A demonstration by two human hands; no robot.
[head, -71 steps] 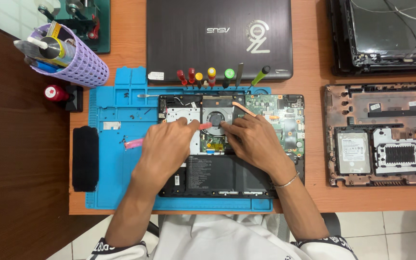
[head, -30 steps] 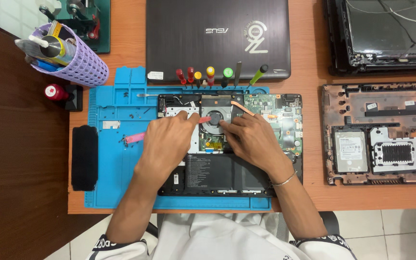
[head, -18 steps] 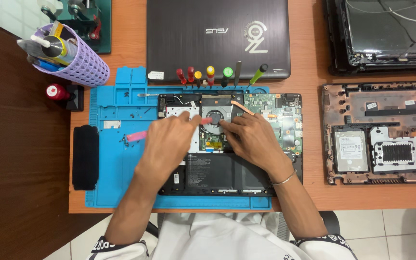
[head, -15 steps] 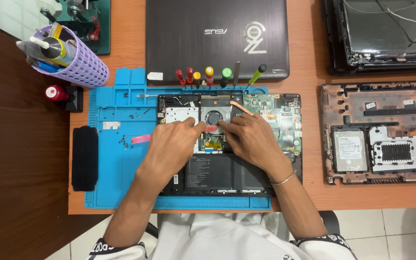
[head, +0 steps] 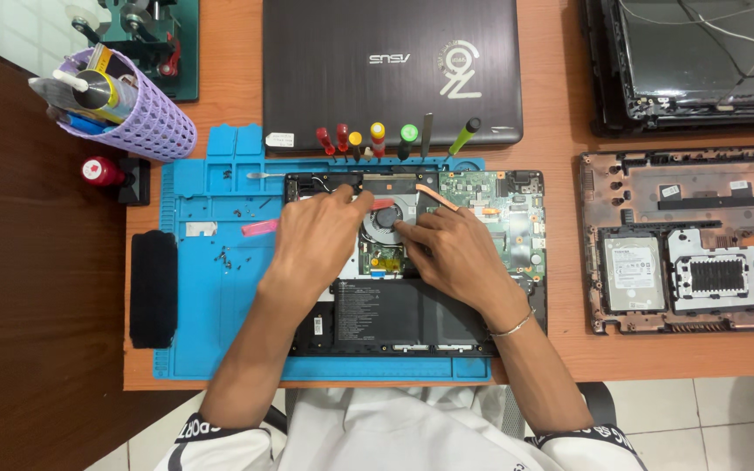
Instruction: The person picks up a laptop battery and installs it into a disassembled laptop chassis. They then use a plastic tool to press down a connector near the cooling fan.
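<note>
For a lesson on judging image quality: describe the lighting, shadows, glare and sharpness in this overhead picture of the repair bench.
Head view: light is even and soft; the left hand and right hand cast only faint shadows on the opened laptop. The closed laptop lid shows a dull sheen, no strong glare. Focus is sharp across the blue mat; no clear motion blur, and the table edges look fairly straight.

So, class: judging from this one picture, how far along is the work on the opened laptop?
Done: the opened laptop lies with its base cover off, and loose screws sit on the blue mat. In hand: the left hand and right hand meet at the cooling fan. Left: fan, copper heat pipe and battery remain fitted.
</note>
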